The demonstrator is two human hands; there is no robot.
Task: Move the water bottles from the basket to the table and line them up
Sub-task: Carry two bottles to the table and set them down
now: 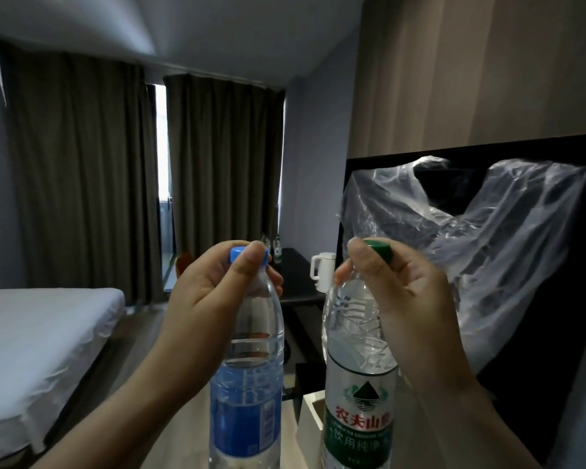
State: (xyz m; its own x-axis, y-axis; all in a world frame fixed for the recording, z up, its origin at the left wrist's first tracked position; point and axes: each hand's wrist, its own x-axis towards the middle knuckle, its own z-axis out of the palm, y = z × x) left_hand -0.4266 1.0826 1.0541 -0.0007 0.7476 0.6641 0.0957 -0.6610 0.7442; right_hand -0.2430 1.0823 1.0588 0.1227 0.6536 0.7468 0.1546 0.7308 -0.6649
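Two clear water bottles hang upright in front of me, held by their necks. My left hand (pixel 210 292) pinches the neck of the blue-capped bottle (pixel 247 394), which has a blue label. My right hand (pixel 396 299) grips the neck of the green-capped bottle (pixel 359 401), which has a white and green label with red characters. The bottles are side by side and apart, with their bases below the frame. No basket can be seen.
A clear plastic bag (pixel 481 238) hangs on the right against a black panel (pixel 555 384). A light wooden surface (pixel 190 434) and a pale box (pixel 310 424) lie below the bottles. A bed (pixel 41 350) is at left; a dark desk (pixel 298 282) with a white kettle (pixel 322 272) stands behind.
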